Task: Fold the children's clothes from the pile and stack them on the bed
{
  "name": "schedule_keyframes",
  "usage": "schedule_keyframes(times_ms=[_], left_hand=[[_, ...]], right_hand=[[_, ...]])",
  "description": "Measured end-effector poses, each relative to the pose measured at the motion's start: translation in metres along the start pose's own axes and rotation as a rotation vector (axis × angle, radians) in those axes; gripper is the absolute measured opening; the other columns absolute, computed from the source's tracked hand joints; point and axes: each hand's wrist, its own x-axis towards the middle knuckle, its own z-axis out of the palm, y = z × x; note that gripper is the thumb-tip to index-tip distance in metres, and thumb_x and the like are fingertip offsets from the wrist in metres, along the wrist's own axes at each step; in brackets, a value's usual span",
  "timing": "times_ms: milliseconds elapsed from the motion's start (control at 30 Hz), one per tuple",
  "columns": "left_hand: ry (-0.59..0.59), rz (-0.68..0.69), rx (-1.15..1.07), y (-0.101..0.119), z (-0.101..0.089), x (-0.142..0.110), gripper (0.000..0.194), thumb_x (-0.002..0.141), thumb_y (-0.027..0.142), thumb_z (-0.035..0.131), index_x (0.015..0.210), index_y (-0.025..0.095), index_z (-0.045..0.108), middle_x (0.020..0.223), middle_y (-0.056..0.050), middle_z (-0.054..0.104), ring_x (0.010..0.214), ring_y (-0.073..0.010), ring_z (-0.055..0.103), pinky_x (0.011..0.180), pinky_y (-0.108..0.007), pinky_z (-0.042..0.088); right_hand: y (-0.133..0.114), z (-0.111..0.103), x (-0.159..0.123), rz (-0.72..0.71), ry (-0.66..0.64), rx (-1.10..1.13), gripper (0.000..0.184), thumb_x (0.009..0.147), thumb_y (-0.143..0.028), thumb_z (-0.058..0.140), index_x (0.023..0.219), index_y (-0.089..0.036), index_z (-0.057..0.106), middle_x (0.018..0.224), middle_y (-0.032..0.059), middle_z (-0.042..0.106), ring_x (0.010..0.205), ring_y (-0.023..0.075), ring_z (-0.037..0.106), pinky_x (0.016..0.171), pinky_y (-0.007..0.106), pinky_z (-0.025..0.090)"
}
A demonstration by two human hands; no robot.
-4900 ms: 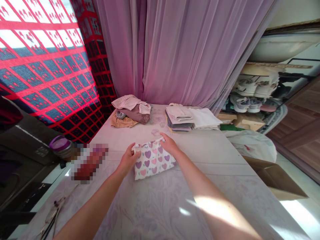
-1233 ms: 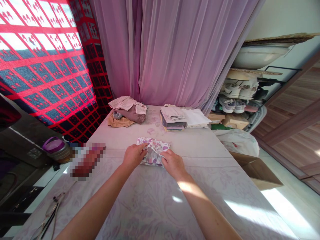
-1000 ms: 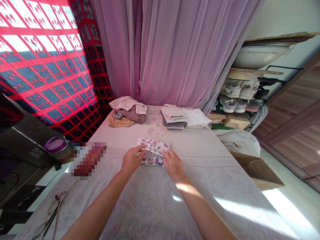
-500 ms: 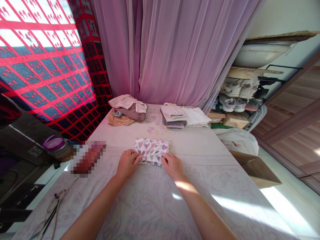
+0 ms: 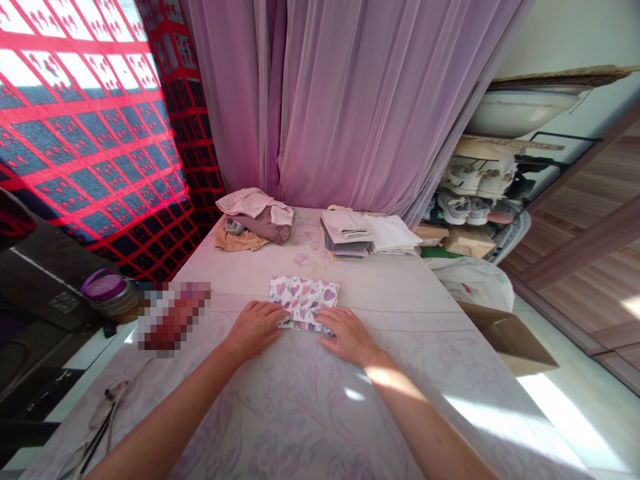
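Observation:
A small folded cloth garment (image 5: 304, 293), white with pink and purple hearts and a gathered elastic edge, lies flat on the patterned bedsheet (image 5: 280, 400). My left hand (image 5: 257, 327) rests at its near left corner, fingers stretched out and the tips touching the fabric. On the near right corner, my right hand (image 5: 345, 333) lies with its fingers spread over the gathered edge. Neither hand grips the cloth. What kind of garment it is, I cannot tell.
Behind the garment are a loose clothes pile (image 5: 255, 220) and a stack of folded clothes (image 5: 346, 233) beside folded white cloth (image 5: 393, 233). Eyeglasses (image 5: 103, 413) and a blurred-out red item (image 5: 175, 320) lie at left. A cardboard box (image 5: 520, 340) stands right, below a shoe rack (image 5: 480, 180).
Both hands have loosened from pinching the garment's near corners and now lie flatter with fingers extended. My right hand has shifted slightly inward over the edge.

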Motion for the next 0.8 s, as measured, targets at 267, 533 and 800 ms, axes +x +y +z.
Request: schedule_keyframes(times_ms=[267, 533, 800], left_hand=[[-0.192, -0.023, 0.015, -0.003, -0.013, 0.021, 0.034, 0.083, 0.021, 0.061, 0.116, 0.029, 0.061, 0.111, -0.006, 0.070, 0.105, -0.0229, 0.065, 0.091, -0.033, 0.046], [-0.119, -0.109, 0.004, -0.001, -0.020, 0.035, 0.023, 0.081, 0.017, 0.052, 0.101, 0.024, 0.061, 0.094, -0.006, 0.072, 0.093, -0.0225, 0.067, 0.085, -0.032, 0.046], [0.129, -0.337, -0.522, -0.009, -0.047, 0.062, 0.029, 0.083, 0.031, 0.041, 0.108, 0.024, 0.054, 0.076, 0.004, 0.064, 0.068, -0.0141, 0.058, 0.066, -0.025, 0.044]], right_hand=[[0.013, 0.004, 0.009, 0.003, -0.081, -0.077, 0.043, 0.084, -0.015, 0.062, 0.126, -0.021, 0.059, 0.127, 0.0111, 0.064, 0.120, 0.0233, 0.056, 0.102, 0.040, 0.042], [0.003, -0.008, 0.029, 0.139, -0.050, -0.123, 0.039, 0.083, -0.009, 0.050, 0.116, -0.021, 0.065, 0.110, 0.0075, 0.071, 0.103, 0.0202, 0.063, 0.092, 0.032, 0.046], [0.004, -0.067, 0.052, 0.361, 0.124, 0.293, 0.034, 0.077, -0.018, 0.051, 0.106, -0.025, 0.066, 0.085, -0.0019, 0.072, 0.074, 0.0157, 0.062, 0.069, 0.024, 0.044]])
